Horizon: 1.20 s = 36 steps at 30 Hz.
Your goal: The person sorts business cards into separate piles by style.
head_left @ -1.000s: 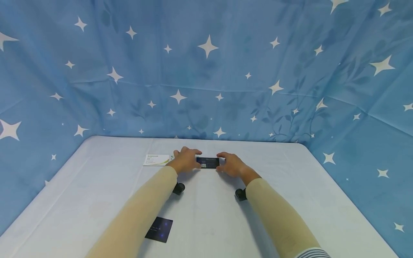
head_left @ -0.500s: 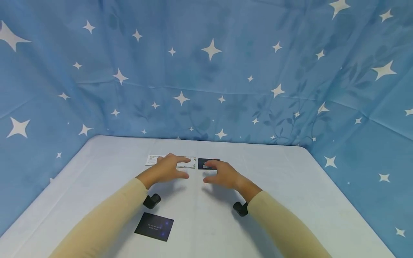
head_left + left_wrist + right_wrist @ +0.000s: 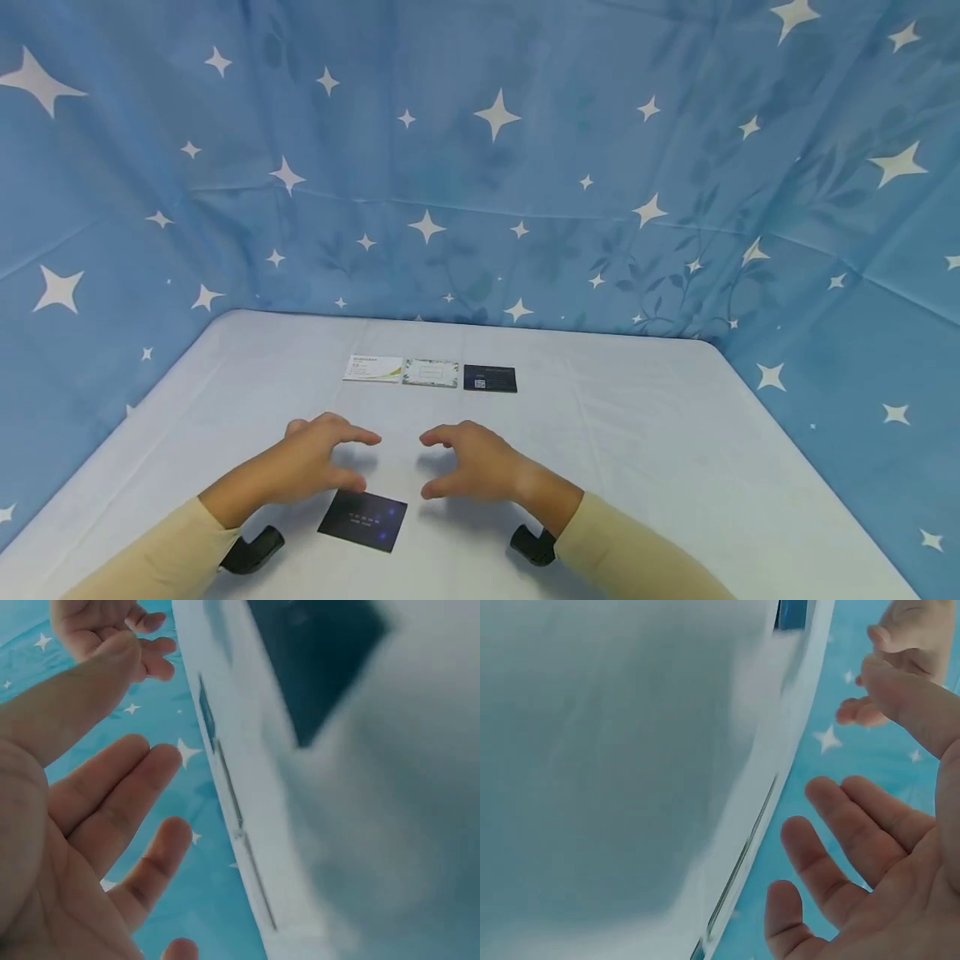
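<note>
In the head view my left hand (image 3: 311,458) is over the table with its fingers spread and nothing between them. Its thumb overlaps the top edge of a dark card (image 3: 363,521) with small blue lights, lying at a slant near the front. My right hand (image 3: 480,467), also holding nothing, hovers to the right of that card, fingers loosely bent toward the left hand. Farther back lie a white card with a green-yellow curve (image 3: 372,368), a white card with a leafy border (image 3: 431,373) and a black card with a QR code (image 3: 490,378), side by side in a row.
The white-covered table (image 3: 637,433) reaches back to a blue curtain (image 3: 480,167) with white stars. Black wrist cameras show below both sleeves, such as the one (image 3: 253,550) at the left wrist.
Both hands have drawn back toward the front, away from the black card, which stays at the row's right end. The left hand has moved left, and the whole row and the slanted card are now uncovered.
</note>
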Motion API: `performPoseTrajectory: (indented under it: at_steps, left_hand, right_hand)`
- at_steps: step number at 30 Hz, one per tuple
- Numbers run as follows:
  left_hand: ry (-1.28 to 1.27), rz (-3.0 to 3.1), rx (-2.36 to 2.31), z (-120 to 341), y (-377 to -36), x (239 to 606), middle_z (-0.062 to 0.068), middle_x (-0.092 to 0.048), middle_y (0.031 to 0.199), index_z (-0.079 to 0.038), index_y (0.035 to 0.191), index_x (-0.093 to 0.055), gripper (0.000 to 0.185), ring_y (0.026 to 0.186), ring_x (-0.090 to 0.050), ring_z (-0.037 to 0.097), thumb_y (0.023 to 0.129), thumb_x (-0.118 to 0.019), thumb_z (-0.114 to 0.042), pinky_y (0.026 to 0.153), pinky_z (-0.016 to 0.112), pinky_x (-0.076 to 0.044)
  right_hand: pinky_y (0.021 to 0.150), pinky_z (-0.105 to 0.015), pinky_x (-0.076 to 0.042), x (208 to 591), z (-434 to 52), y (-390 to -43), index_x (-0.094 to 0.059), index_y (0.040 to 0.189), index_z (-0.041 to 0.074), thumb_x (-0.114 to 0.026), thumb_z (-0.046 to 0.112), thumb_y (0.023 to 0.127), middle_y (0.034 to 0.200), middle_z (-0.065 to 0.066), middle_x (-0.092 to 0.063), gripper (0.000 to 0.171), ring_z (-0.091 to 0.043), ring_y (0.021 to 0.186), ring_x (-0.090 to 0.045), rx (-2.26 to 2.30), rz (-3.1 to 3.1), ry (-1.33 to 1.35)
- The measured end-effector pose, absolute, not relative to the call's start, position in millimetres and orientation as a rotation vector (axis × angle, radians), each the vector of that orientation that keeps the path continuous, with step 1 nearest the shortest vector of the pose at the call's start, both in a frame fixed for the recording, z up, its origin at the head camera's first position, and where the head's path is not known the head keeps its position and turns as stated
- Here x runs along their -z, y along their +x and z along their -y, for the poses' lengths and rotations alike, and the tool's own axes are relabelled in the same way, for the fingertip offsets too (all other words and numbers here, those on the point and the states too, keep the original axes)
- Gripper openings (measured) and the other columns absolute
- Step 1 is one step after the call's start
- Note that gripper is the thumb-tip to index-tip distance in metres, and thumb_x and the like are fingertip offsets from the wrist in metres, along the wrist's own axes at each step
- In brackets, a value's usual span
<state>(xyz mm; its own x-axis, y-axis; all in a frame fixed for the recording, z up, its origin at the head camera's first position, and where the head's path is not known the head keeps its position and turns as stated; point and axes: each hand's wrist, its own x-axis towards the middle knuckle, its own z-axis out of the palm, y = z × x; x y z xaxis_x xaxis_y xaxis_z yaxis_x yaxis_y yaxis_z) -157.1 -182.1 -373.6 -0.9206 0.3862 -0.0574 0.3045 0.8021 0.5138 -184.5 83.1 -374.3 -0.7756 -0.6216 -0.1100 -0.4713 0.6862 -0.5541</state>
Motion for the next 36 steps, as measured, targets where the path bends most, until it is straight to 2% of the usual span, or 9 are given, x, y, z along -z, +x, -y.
performPoseTrajectory:
  at_steps: [4, 12, 19, 25, 32, 36]
  left_hand:
    - [0.519, -2.798, -0.789, 194, -139, 381, -0.01, -0.063, 0.115, -0.023, 0.122, -0.072, 0.056, 0.115, -0.053, 0.021, 0.071, -0.09, -0.037, 0.088, 0.052, -0.025]
    - [0.602, -2.813, -0.781, 202, -121, 399, -0.014, -0.061, 0.111, -0.021, 0.121, -0.071, 0.063, 0.11, -0.052, 0.018, 0.063, -0.092, -0.033, 0.091, 0.057, -0.02]
    - [0.619, -2.861, -0.737, 200, -117, 401, -0.017, -0.061, 0.107, -0.023, 0.116, -0.071, 0.051, 0.107, -0.051, 0.016, 0.068, -0.09, -0.025, 0.086, 0.055, -0.023]
    - [0.606, -2.88, -0.738, 197, -117, 399, -0.016, -0.06, 0.106, -0.022, 0.115, -0.071, 0.049, 0.106, -0.05, 0.015, 0.071, -0.09, -0.029, 0.084, 0.051, -0.023]
    - [0.675, -2.973, -0.758, 188, -123, 395, -0.018, -0.059, 0.102, -0.021, 0.113, -0.072, 0.047, 0.103, -0.049, 0.013, 0.071, -0.09, -0.032, 0.081, 0.048, -0.022]
    - [0.719, -2.992, -0.775, 178, -132, 393, -0.018, -0.06, 0.102, -0.02, 0.114, -0.072, 0.046, 0.103, -0.049, 0.013, 0.072, -0.09, -0.03, 0.08, 0.048, -0.02]
  right_hand:
    - [0.097, -0.034, -0.045, 378, -70, -174, -0.065, 0.133, 0.019, -0.085, 0.04, 0.079, 0.124, 0.013, -0.065, 0.062, -0.01, 0.113, -0.056, 0.664, -2.583, -0.93]
    - [0.094, -0.03, -0.042, 388, -57, -162, -0.068, 0.129, 0.024, -0.087, 0.042, 0.075, 0.116, 0.021, -0.066, 0.06, -0.003, 0.099, -0.051, 0.527, -2.538, -0.985]
    - [0.092, -0.03, -0.041, 390, -56, -158, -0.068, 0.129, 0.025, -0.087, 0.042, 0.075, 0.114, 0.022, -0.064, 0.06, -0.003, 0.095, -0.049, 0.498, -2.542, -0.991]
    - [0.089, -0.03, -0.042, 388, -56, -157, -0.067, 0.13, 0.025, -0.087, 0.045, 0.075, 0.112, 0.02, -0.064, 0.062, -0.004, 0.094, -0.049, 0.481, -2.57, -0.983]
    - [0.09, -0.036, -0.042, 386, -63, -156, -0.068, 0.128, 0.021, -0.083, 0.047, 0.078, 0.116, 0.014, -0.067, 0.059, -0.008, 0.099, -0.053, 0.434, -2.727, -1.034]
    - [0.095, -0.04, -0.041, 386, -71, -158, -0.067, 0.129, 0.02, -0.08, 0.044, 0.081, 0.118, 0.011, -0.067, 0.055, -0.012, 0.105, -0.054, 0.445, -2.789, -0.972]
